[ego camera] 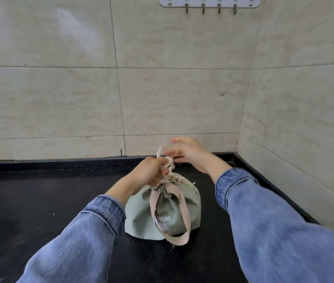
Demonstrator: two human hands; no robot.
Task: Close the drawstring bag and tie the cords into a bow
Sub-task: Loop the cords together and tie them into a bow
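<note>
Left hand (148,170): fist closed around the cords (167,163), pinching them just above the gathered neck of the bag.

Right hand (188,153): beyond and to the right of the left fist, blurred; fingers loosely curled near a pale loop of cord that arcs up from the fist. Whether it actually grips the loop cannot be told.

Bag (141,209): grey-green cloth, directly below the left fist, standing on the black counter (39,201), mouth drawn shut. Beige strap (182,209) hangs down its front over the printed words.

Step in hand: closing looks done; the bow is being formed.

Next move, by judgement: hold the pinch, pass the loop around and through, then pull both loops evenly.
</note>
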